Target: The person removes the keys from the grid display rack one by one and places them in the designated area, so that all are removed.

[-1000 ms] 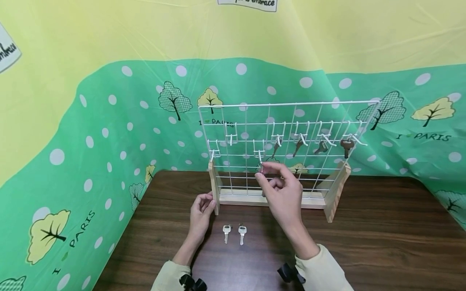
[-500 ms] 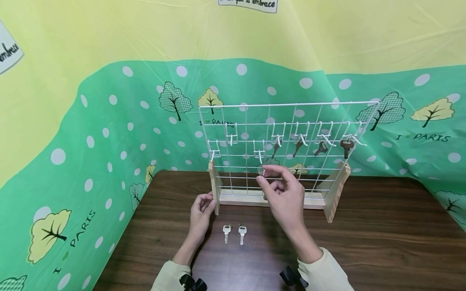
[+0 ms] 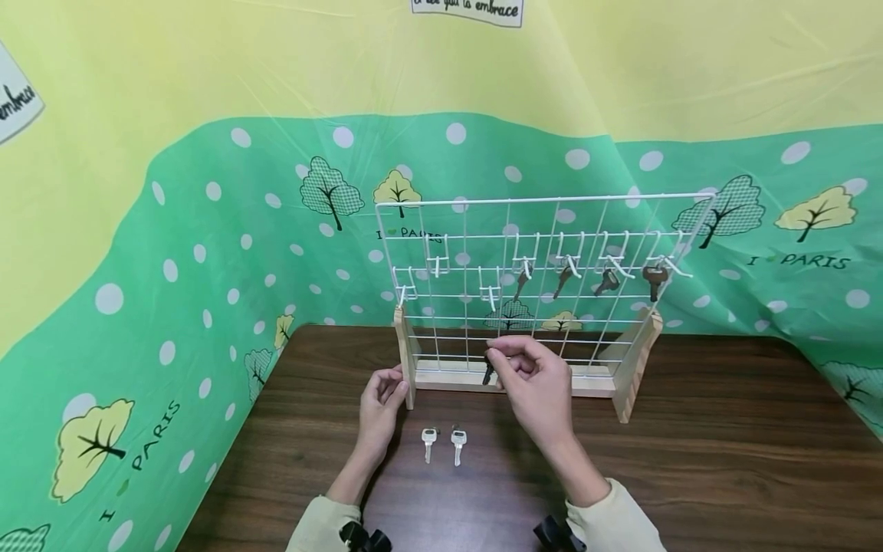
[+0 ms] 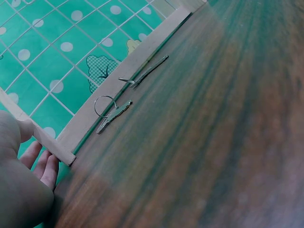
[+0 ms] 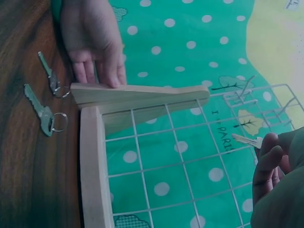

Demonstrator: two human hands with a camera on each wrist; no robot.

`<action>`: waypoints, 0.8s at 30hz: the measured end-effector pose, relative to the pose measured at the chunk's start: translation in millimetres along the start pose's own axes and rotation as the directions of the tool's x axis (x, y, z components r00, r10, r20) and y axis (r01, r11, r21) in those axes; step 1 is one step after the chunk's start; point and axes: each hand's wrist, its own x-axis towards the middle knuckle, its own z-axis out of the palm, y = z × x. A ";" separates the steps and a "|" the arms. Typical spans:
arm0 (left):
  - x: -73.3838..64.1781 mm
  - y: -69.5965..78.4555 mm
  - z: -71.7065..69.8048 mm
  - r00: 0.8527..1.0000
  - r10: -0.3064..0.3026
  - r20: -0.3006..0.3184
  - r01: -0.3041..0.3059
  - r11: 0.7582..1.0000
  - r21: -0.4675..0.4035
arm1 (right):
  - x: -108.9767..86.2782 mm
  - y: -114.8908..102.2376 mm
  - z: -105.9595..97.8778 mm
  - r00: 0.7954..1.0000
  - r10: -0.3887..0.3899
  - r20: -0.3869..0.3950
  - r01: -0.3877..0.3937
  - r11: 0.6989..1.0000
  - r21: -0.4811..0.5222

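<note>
My right hand [image 3: 541, 395] pinches a key [image 3: 487, 372] between thumb and fingertips, just in front of the white wire grid rack [image 3: 465, 333]. The key's blade points down, below an unoccupied hook [image 3: 490, 297]; it also shows in the right wrist view as a small metal key [image 5: 244, 139]. My left hand [image 3: 378, 410] grips the rack's left wooden side [image 3: 407, 356], the thumb on one face and fingers behind it. Two silver keys [image 3: 458, 446] with small rings lie on the table between my hands.
Several keys [image 3: 562, 282] hang from the hooks on the rack's right half. Two more bare hooks [image 3: 407, 291] are at its left. A wooden base bar [image 3: 455, 379] joins the sides on the brown table [image 3: 745, 429]. Patterned green and yellow cloth [image 3: 228, 230] stands behind.
My right hand has moved down from the lower middle hook, keeping the key, whose blade now shows beneath the fingers. My left hand stays in place, and the two table keys have not moved.
</note>
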 end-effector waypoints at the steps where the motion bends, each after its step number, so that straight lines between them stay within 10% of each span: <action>1: -0.1 0.0 0.0 1.000 -0.001 0.000 0.001 1.000 0.000 | -0.7 1.0 -0.1 1.000 0.002 0.002 -0.002 1.000 -0.006; 24: -0.5 -0.9 -0.1 1.000 0.001 -0.002 -0.001 1.000 0.003 | -4.1 14.4 -19.5 0.954 0.277 0.115 -0.271 0.960 -0.070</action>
